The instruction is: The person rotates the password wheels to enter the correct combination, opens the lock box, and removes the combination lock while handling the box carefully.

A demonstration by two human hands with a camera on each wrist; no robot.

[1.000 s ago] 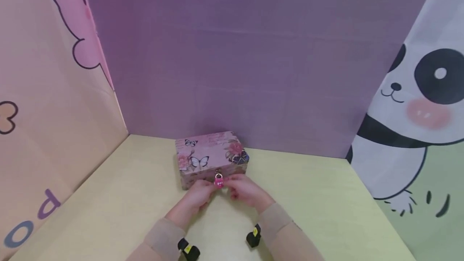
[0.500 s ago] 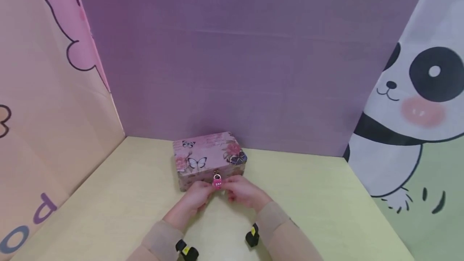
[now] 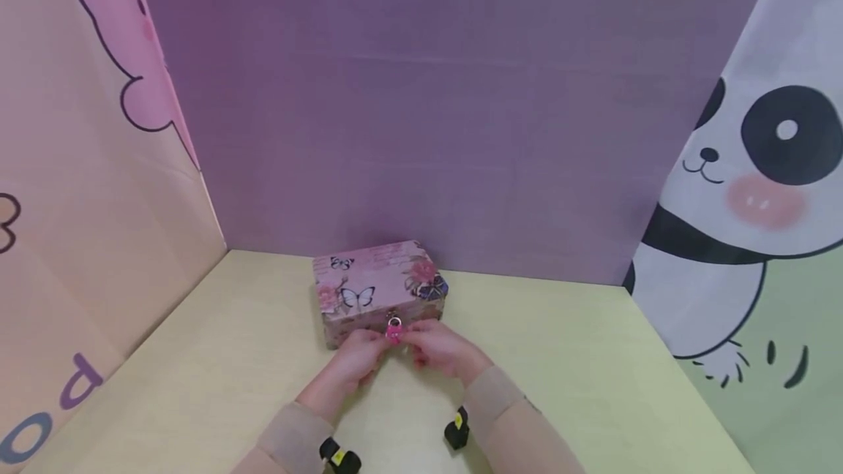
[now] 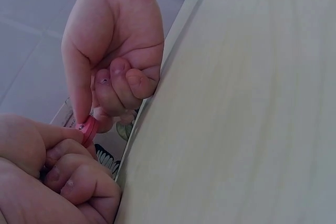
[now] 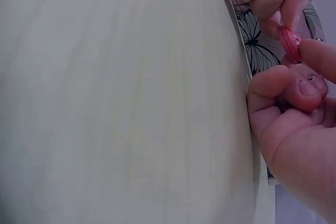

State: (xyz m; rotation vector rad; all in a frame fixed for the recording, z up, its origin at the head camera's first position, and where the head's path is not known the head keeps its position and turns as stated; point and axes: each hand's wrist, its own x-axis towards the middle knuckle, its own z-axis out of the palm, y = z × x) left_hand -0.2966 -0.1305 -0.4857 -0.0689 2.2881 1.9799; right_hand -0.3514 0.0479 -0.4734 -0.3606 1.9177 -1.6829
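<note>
A pink combination padlock (image 3: 394, 333) with a silver shackle hangs at the front clasp of a pink box (image 3: 378, 280) printed with butterflies and roses. The box lid is down. My left hand (image 3: 358, 357) pinches the padlock from the left. From the other side, my right hand (image 3: 441, 347) pinches it with thumb and finger. In the left wrist view, the padlock (image 4: 90, 129) sits between the fingertips of both hands, the other fingers curled under. Small number dials show on the padlock (image 5: 290, 44) in the right wrist view; their digits are too small to read.
The box stands on a pale wooden table (image 3: 540, 357), close to a purple back wall (image 3: 435, 108). A panda print covers the right wall (image 3: 731, 298), and a cartoon print the left wall (image 3: 99, 240). Black wrist devices (image 3: 340, 456) sit at both sleeves.
Both hands stay on the padlock at the box front. The head view has turned slightly, so the scene sits a little further left. The white marks on the padlock's face show less clearly now.
</note>
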